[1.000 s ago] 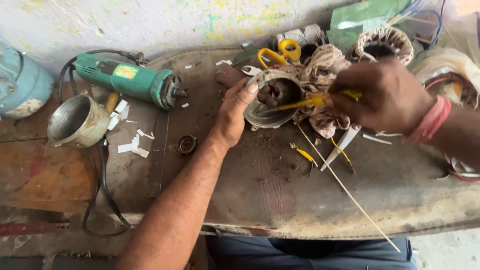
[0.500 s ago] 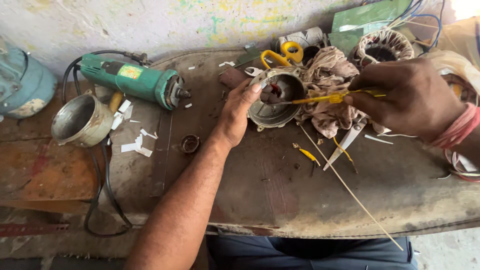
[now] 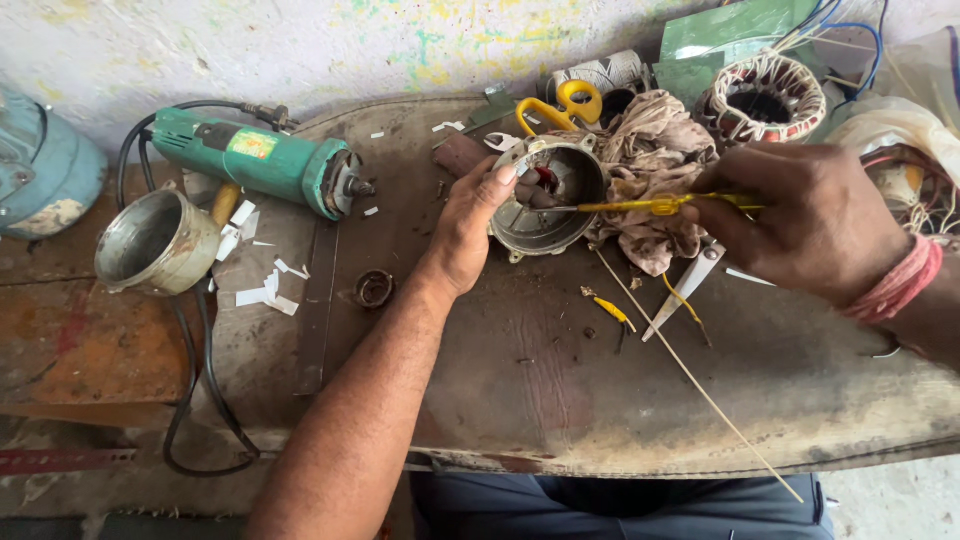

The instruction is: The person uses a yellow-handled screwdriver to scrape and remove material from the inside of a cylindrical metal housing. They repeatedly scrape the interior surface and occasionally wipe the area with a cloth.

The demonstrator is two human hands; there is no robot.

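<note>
My left hand (image 3: 470,225) grips the rim of a round metal motor housing (image 3: 545,205) that lies tilted on the worn workbench (image 3: 560,380), fingers hooked over its left edge. My right hand (image 3: 810,220) holds a thin yellow sleeve with wire (image 3: 655,206), and its tip points into the housing's opening. A crumpled brownish rag (image 3: 655,160) lies just behind and to the right of the housing. A long thin stick (image 3: 700,385) runs from under the rag toward the bench's front edge.
A green angle grinder (image 3: 260,165) with black cord lies at the left, a metal cup-shaped cover (image 3: 155,243) beside it. Yellow-handled scissors (image 3: 560,105), a wound stator (image 3: 765,100), a small ring (image 3: 375,288), white paper scraps and a blue motor body (image 3: 40,170) surround the work.
My right hand has drawn slightly to the right with the yellow sleeve still aimed into the housing. My left hand stays on the rim.
</note>
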